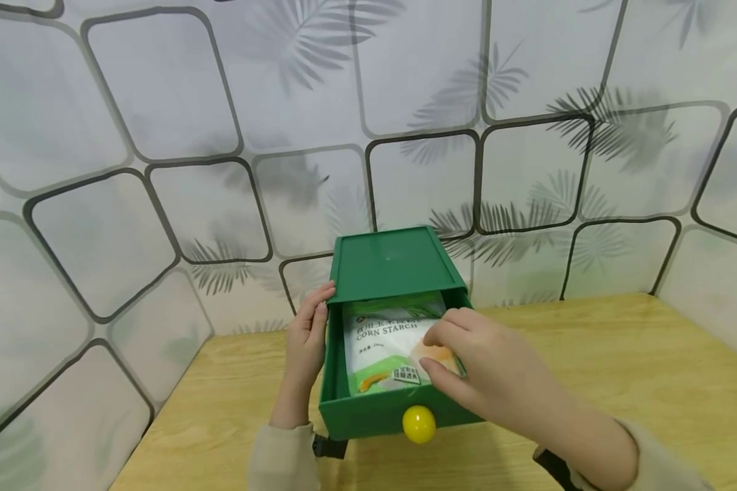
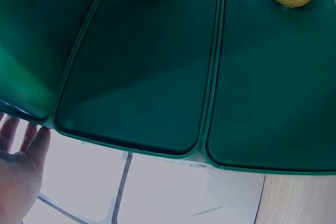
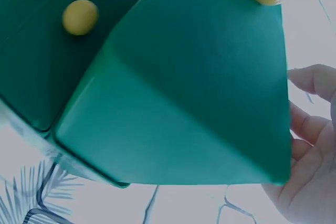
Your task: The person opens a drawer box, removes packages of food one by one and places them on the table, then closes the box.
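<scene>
drawer (image 1: 368, 416): green | knob (image 1: 419, 424): yellow | packet (image 1: 371, 346): white, green | wall (image 1: 420, 75): pale, dark-outlined squares, grey fronds | table (image 1: 596, 382): yellowish woodgrain

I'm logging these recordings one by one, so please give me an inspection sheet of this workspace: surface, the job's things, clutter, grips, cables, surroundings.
Surface: wood-grain table, under the drawer unit.
Job's things: green drawer unit; its top drawer is pulled out, with a round yellow knob on the front. A corn starch packet lies inside, printed side up. Lower drawers are shut.
Clutter: nothing seen.
Grips: left hand rests against the unit's left side; right hand is over the packet's right part, thumb and fingers apart, contact unclear.
Cables: nothing seen.
Surroundings: pale wall covering with rounded outlines and grey leaf prints.
</scene>
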A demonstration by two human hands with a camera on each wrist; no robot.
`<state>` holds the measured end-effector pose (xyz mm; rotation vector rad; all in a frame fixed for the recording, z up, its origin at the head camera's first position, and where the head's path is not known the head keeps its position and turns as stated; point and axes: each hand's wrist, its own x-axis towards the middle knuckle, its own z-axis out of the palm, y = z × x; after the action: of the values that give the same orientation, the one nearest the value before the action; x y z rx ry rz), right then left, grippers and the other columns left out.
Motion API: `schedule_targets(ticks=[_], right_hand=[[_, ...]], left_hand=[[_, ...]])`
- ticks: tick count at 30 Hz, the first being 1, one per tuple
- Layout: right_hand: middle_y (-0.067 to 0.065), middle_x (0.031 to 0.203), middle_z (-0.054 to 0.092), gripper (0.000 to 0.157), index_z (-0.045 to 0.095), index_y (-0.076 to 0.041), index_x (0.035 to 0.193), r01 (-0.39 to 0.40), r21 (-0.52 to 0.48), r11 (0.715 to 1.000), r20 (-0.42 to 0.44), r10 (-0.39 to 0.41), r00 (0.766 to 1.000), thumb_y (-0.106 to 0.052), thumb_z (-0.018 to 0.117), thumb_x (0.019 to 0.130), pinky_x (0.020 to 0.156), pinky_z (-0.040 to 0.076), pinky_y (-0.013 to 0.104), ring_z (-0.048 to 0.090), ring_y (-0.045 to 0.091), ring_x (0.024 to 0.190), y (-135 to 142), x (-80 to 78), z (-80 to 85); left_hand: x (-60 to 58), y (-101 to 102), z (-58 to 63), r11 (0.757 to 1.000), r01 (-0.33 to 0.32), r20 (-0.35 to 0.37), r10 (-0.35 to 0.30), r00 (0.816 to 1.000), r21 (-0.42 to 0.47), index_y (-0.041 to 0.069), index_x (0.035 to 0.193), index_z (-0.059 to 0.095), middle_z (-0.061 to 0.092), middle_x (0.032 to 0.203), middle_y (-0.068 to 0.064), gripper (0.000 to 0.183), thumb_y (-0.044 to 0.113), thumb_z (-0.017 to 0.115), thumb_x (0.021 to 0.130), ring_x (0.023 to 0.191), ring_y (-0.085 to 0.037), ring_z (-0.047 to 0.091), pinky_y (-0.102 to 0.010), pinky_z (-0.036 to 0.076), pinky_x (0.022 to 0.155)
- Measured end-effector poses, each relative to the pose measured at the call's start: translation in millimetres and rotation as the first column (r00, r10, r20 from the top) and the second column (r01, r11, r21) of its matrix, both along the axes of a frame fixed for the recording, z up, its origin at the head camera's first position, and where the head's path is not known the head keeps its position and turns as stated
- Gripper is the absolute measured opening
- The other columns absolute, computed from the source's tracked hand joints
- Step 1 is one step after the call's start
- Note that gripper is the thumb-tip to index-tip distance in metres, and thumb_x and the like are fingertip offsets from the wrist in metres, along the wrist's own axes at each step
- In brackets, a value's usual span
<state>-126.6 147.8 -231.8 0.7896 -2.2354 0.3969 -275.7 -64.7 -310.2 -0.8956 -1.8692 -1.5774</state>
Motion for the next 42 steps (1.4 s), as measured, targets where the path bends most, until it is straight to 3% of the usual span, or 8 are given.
schedule_targets(ticks=[6,10,15,20,23,27,36,42], right_hand=[[-0.007,0.075,0.055,0.009,0.062,-0.012,0.082,0.032,0.089,0.995,0.204,-0.050,0.978,-0.019,0.067,0.077,0.053,0.043,0.019,0.048,0.004,0.063,3,-5.4,4.0],[-0.007,0.073,0.054,0.010,0.061,-0.013,0.080,0.043,0.134,0.990,0.320,-0.084,0.944,-0.021,0.065,0.079,0.052,0.042,0.020,0.047,0.004,0.061,4,-11.8,6.0],[-0.007,0.064,0.049,0.016,0.059,-0.013,0.074,0.070,0.175,0.982,0.484,-0.148,0.862,-0.027,0.063,0.081,0.049,0.037,0.021,0.040,0.003,0.053,4,-19.1,10.0],[-0.005,0.049,0.018,0.041,0.037,-0.015,0.054,0.108,0.227,0.968,0.595,-0.226,0.771,-0.035,0.061,0.080,0.043,0.014,0.023,0.016,0.008,0.043,3,-24.5,13.8],[-0.005,0.048,0.016,0.047,0.031,-0.015,0.051,0.124,0.282,0.951,0.611,-0.278,0.742,-0.039,0.061,0.079,0.042,0.012,0.023,0.013,0.008,0.042,3,-27.4,15.8],[-0.005,0.048,0.016,0.049,0.030,-0.016,0.050,0.107,0.337,0.935,0.619,-0.306,0.724,-0.041,0.060,0.079,0.042,0.013,0.023,0.013,0.008,0.043,3,-30.8,19.3],[-0.004,0.047,0.024,0.054,0.036,-0.015,0.051,0.138,0.463,0.876,0.620,-0.431,0.656,-0.058,0.053,0.078,0.040,0.018,0.024,0.021,0.009,0.041,-4,-37.7,19.6],[-0.004,0.049,0.025,0.052,0.038,-0.016,0.052,0.149,0.486,0.861,0.595,-0.450,0.666,-0.058,0.059,0.073,0.040,0.017,0.023,0.024,0.009,0.042,-6,-41.6,16.2]], left_hand=[[-1.1,1,-0.3,1.000,0.007,-0.001,-0.007,1.000,0.002,-0.002,0.117,0.053,0.046,0.128,-0.012,0.028,0.004,0.036,0.096,0.121,-0.019,0.038,-0.034,0.033,0.096],[-0.9,0,0.3,1.000,0.007,0.003,-0.007,1.000,0.001,-0.002,0.118,0.052,0.046,0.128,-0.012,0.029,0.003,0.036,0.095,0.121,-0.019,0.037,-0.035,0.033,0.097],[-0.4,1,1.1,1.000,0.015,-0.004,-0.015,1.000,0.006,-0.004,0.118,0.052,0.045,0.128,-0.015,0.029,-0.002,0.036,0.094,0.122,-0.023,0.036,-0.037,0.032,0.096],[-0.5,0,0.8,1.000,0.011,0.004,-0.011,1.000,-0.003,-0.003,0.118,0.052,0.045,0.129,-0.014,0.029,0.001,0.035,0.095,0.121,-0.021,0.037,-0.036,0.033,0.096],[0.1,1,1.0,1.000,0.016,0.003,-0.017,1.000,0.003,-0.003,0.118,0.052,0.045,0.129,-0.013,0.029,0.002,0.035,0.095,0.122,-0.020,0.037,-0.035,0.032,0.097],[0.5,1,0.6,1.000,0.025,0.002,-0.025,1.000,0.013,-0.003,0.118,0.052,0.045,0.128,-0.013,0.029,0.002,0.034,0.096,0.122,-0.020,0.036,-0.036,0.032,0.097],[-0.4,1,-0.4,0.999,0.025,0.010,-0.026,1.000,0.020,-0.004,0.118,0.052,0.045,0.129,-0.013,0.029,0.002,0.034,0.096,0.122,-0.020,0.036,-0.034,0.032,0.097],[0.2,1,0.5,0.999,0.026,0.019,-0.026,0.999,0.021,-0.003,0.118,0.052,0.045,0.129,-0.012,0.029,0.004,0.035,0.096,0.121,-0.018,0.037,-0.033,0.032,0.097]])
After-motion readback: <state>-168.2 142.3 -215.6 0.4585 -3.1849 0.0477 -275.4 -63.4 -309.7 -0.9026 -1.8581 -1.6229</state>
